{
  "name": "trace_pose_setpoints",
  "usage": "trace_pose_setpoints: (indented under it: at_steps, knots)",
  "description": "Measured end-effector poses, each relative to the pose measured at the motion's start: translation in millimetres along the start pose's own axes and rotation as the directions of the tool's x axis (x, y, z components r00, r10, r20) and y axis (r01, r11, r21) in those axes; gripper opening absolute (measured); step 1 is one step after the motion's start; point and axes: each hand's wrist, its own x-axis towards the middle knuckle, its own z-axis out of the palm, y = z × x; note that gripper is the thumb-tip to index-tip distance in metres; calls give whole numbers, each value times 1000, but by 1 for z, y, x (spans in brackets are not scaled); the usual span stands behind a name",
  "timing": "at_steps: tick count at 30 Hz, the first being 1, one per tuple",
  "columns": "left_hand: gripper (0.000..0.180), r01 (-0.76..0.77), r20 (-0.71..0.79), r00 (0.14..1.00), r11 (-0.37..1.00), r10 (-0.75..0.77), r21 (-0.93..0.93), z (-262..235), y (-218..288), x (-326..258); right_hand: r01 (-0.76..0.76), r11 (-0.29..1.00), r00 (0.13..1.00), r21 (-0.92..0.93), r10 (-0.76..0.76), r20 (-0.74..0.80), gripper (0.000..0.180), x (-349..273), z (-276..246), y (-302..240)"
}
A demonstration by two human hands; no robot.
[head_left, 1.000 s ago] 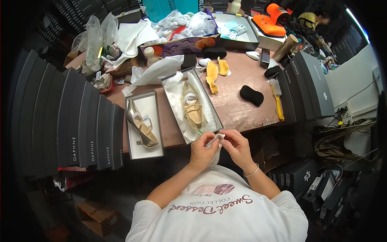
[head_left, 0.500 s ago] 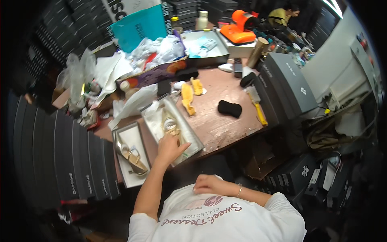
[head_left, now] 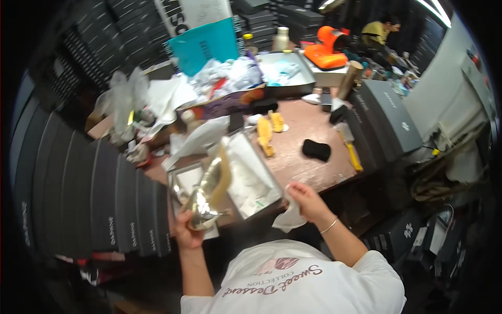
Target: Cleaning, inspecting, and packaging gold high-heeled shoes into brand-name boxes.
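My left hand (head_left: 188,231) is closed around the toe end of a shiny gold heeled shoe (head_left: 205,198), which is tilted over two boxes. My right hand (head_left: 309,203) pinches a limp white cloth or tissue (head_left: 291,216) that hangs down at the table's front edge. Between the hands lies an open grey shoe box (head_left: 273,197) with white paper (head_left: 246,170) inside. Another gold shoe (head_left: 178,189) lies in a smaller box or lid to its left, mostly hidden behind the held shoe.
Stacked dark shoe boxes (head_left: 112,193) rise at the left, and grey ones (head_left: 389,118) at the right. On the table (head_left: 293,170) lie a black sponge (head_left: 316,150), yellow cloths (head_left: 265,136) and a yellow-handled brush (head_left: 353,155). Behind stands an orange device (head_left: 327,51). Another person (head_left: 377,34) is far right.
My left hand has lifted the gold shoe out of the larger box and leftward. My right hand has moved from my shirt to the right, with the white cloth now showing. The view has shifted.
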Motion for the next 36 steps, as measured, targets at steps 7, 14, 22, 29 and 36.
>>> trace_pose_setpoints:
  at_steps: [7,14,22,29,36]
  knots:
    - [77,321,97,946,846,-310,-426,-33,-96,-68,-47,968,966,248,-19,257,18,41,41,-7]
    - [95,448,345,773,844,-532,295,-15,-62,-23,-95,972,913,-213,170,371,19,18,67,24]
    - [67,693,317,719,670,-618,-267,-27,-110,-31,-108,981,946,-159,151,288,19,6,58,44]
    - [53,788,230,615,593,-754,-165,-48,-99,-21,-59,993,926,101,17,377,13,27,52,45]
    - [75,771,302,613,637,-730,-26,-45,-106,-48,7,1000,898,-29,6,440,15,47,59,35]
